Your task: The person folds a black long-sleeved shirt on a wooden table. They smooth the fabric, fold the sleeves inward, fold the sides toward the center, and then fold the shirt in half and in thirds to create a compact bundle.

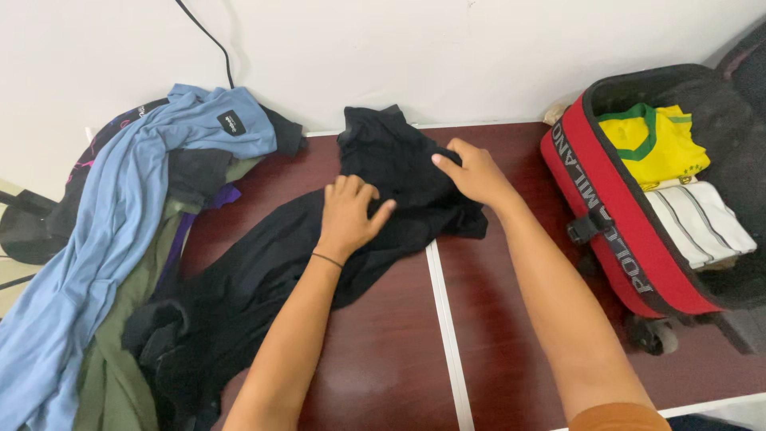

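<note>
A black garment (263, 279) lies spread and crumpled across the dark red table (383, 359), its upper part bunched near the wall. My left hand (349, 214) rests flat on the cloth with fingers spread. My right hand (472, 172) presses on the bunched upper part of the same garment, fingers bent over a fold. Neither hand lifts the cloth off the table.
A pile of clothes sits at the left: a light blue shirt (104, 231), an olive garment (120, 375) and dark pieces. An open red and black suitcase (614, 231) at the right holds a yellow and green shirt (658, 144) and a white striped shirt (702, 223). A white wall runs behind.
</note>
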